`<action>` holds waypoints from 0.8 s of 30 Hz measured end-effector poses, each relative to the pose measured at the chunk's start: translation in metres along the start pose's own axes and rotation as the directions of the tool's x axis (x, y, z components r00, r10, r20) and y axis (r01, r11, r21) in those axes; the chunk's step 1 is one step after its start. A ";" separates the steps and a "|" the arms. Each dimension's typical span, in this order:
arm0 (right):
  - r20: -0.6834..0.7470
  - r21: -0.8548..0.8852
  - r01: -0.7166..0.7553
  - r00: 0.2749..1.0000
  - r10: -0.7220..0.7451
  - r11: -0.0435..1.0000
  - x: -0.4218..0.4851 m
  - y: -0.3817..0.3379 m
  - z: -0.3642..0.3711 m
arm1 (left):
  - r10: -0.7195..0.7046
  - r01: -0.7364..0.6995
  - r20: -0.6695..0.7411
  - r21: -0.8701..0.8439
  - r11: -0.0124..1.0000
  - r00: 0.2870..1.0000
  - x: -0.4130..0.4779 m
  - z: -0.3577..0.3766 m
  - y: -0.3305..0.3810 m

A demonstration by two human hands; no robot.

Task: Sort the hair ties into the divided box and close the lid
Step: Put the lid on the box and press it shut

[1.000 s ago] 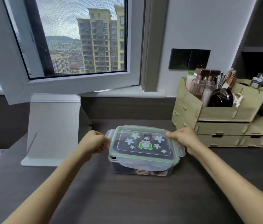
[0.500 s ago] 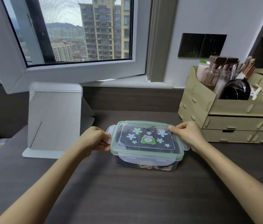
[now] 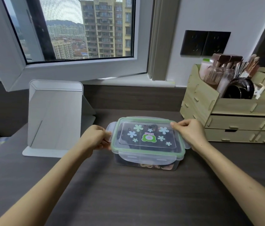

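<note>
Both hands grip: left hand pinches left clip; right hand holds lid edge. Box mid-desk, hair ties inside, lid seated. Remaining, likely: latching the sides.

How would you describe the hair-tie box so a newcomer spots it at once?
On the dark desk under the window, look between the grey folding stand and the wooden organizer. The clear plastic box sits there, the left hand and right hand gripping its lid at either end. Only it has a green-rimmed lid with pale flower and green animal stickers.
</note>
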State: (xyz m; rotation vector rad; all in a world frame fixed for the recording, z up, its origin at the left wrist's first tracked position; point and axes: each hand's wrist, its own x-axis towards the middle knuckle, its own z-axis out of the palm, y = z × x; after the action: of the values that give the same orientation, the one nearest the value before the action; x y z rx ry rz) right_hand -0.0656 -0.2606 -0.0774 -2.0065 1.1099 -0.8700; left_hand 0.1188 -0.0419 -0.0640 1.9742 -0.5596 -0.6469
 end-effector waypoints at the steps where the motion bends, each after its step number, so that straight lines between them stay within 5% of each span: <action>1: 0.001 -0.005 0.005 1.000 -0.005 1.000 0.000 -0.002 0.000 | 0.007 -0.007 -0.017 0.013 1.000 1.000 0.000 0.000 0.001; 17: 0.035 -0.200 0.008 0.999 -0.001 0.980 -0.002 0.006 0.000 | -0.065 0.065 0.014 -0.018 0.998 0.998 0.004 0.003 -0.004; 20: 0.056 -0.249 0.043 0.998 -0.030 0.968 -0.003 0.006 0.000 | 0.132 -0.093 -0.149 0.244 0.965 0.980 0.004 0.005 -0.006; 24: 0.060 -0.247 0.048 0.998 -0.034 0.968 -0.003 0.008 0.002 | 0.375 -0.225 -0.172 0.555 0.801 0.911 0.005 0.016 -0.002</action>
State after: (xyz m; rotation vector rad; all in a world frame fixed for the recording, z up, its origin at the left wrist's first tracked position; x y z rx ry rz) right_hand -0.0685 -0.2601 -0.0855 -2.2505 1.1988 -0.7191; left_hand 0.1121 -0.0543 -0.0737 2.3551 -0.9297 0.0029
